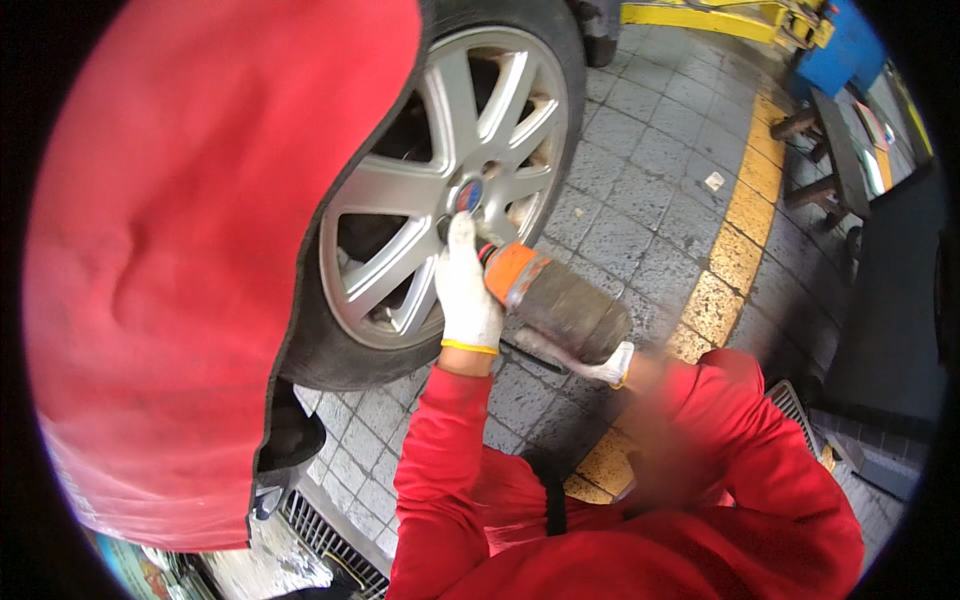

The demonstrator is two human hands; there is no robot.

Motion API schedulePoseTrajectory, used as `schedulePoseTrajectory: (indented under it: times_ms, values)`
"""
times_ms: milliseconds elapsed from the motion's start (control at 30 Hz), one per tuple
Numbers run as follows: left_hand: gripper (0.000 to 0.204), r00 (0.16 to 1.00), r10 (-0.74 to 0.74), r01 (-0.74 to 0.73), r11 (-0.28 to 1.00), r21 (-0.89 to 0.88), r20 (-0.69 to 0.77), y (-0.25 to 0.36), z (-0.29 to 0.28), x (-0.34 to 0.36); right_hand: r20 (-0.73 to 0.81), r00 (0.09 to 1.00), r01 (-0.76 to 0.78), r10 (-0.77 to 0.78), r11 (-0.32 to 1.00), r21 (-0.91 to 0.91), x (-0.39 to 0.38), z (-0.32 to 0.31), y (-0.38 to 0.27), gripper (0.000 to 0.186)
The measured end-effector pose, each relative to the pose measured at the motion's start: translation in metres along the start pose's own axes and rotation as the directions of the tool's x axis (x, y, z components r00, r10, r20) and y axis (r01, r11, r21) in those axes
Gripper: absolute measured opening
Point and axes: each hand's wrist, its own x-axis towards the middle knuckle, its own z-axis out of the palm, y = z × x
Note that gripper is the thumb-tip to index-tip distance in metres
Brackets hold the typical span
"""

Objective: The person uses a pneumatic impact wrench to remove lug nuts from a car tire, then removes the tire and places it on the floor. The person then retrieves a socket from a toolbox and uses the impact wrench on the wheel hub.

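Note:
An impact wrench (568, 305) with an orange front and a dark, worn body points at the centre of a silver spoked car wheel (390, 190). My left hand (466, 290), in a white glove with a yellow cuff edge, closes around the wrench's nose beside the hub cap (467, 196). Its socket end sits close to the lug nut holes, mostly behind my fingers. My right hand (575, 358), also gloved, holds the wrench from below at its rear; most of those fingers are hidden or blurred. The black tyre (575, 90) surrounds the rim.
A red cover (200, 230) drapes the car at left. Grey floor tiles (640, 150) carry a yellow stripe (735, 265). A yellow metal arm (700, 18), a blue object (842, 50) and a low dark bench (840, 150) stand at right. A drain grate (330, 545) lies lower left.

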Motion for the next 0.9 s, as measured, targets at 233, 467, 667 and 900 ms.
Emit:
schedulePoseTrajectory:
  times_ms: [233,467,667,900]
  values:
    - [0.050,0.994,0.112,-0.111,0.982,0.150,0.001,0.015,0.049,-0.021,0.026,0.998,0.050,-0.051,0.998,0.036,-0.006,-0.011,0.002,0.049]
    - [0.060,0.989,-0.139,0.145,0.966,-0.213,0.044,0.010,0.026,-0.001,-0.107,0.978,0.179,-0.177,0.984,0.010,0.005,0.016,0.016,0.051]
    - [0.055,0.996,-0.068,0.060,0.990,-0.130,-0.060,0.006,0.042,-0.007,-0.007,0.995,0.101,-0.101,0.987,0.126,-0.007,0.008,0.007,0.048]
    - [0.046,0.988,0.026,-0.033,0.999,-0.042,-0.153,0.000,0.059,-0.006,-0.138,0.986,0.125,-0.092,0.958,0.256,-0.020,-0.015,0.009,0.050]
